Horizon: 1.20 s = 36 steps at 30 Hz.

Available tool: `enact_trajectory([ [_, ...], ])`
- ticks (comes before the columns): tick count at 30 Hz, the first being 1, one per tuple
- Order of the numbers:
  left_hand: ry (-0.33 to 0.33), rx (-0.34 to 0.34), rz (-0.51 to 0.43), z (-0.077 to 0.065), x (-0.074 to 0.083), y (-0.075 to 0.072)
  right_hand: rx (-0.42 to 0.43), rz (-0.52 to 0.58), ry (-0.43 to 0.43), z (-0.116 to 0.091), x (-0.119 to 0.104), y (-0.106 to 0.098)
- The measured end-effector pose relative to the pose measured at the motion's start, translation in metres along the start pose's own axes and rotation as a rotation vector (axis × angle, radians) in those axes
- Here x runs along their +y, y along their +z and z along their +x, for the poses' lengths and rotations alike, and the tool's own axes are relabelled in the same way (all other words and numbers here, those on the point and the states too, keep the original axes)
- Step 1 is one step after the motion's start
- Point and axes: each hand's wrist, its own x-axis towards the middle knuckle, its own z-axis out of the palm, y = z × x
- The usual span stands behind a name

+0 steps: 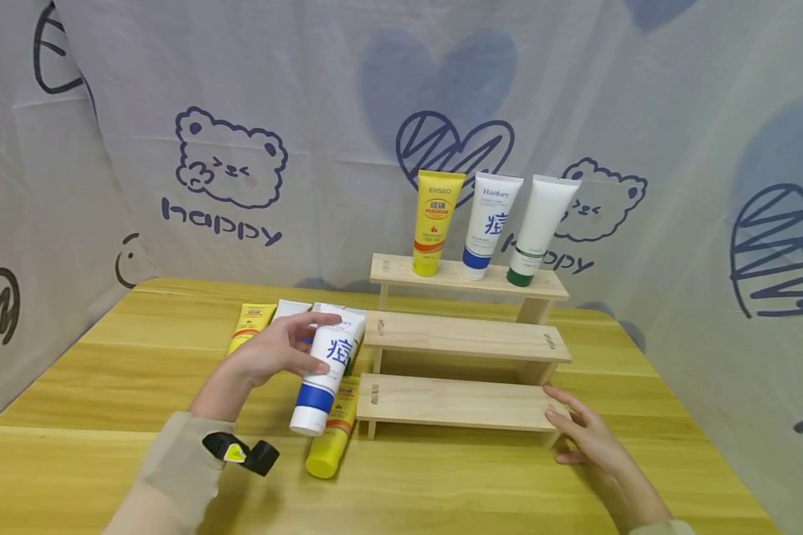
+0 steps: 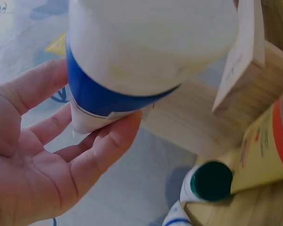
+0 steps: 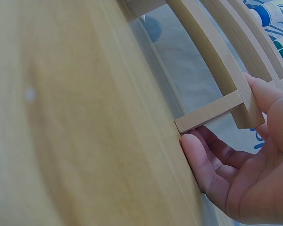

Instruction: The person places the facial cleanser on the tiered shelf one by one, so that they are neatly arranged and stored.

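Observation:
My left hand [image 1: 274, 355] grips a white squeeze tube [image 1: 323, 375] with a blue band and blue lettering, between thumb and fingers. The tube tilts, its white cap end down, above the table left of a three-step wooden stand [image 1: 458, 401]. In the left wrist view the tube [image 2: 146, 52] fills the top, with fingers round its lower part. My right hand [image 1: 592, 438] holds the right end of the stand's lowest step. The right wrist view has its fingers [image 3: 198, 150] against the leg and another finger at the shelf's edge.
On the top step stand a yellow tube [image 1: 436, 223], a white-and-blue tube [image 1: 491, 223] and a white tube with green cap [image 1: 540, 230]. Several tubes lie left of the stand, including a yellow tube [image 1: 331, 446] under the held one. A printed cloth [image 1: 334, 96] hangs behind the table.

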Motion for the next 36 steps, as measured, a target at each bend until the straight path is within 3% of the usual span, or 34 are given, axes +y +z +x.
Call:
enact_trajectory([
  [14,0.100,0.010,-0.024,0.021,0.020,0.025,-0.003,-0.006,-0.004,0.000,0.000,-0.001],
  [27,0.118,0.045,-0.118,0.046,0.034,0.062,-0.005,0.001,0.007,-0.001,-0.001,0.000],
  [36,0.142,0.074,-0.087,0.066,0.040,0.085,0.005,-0.001,0.009,-0.001,-0.001,0.000],
])
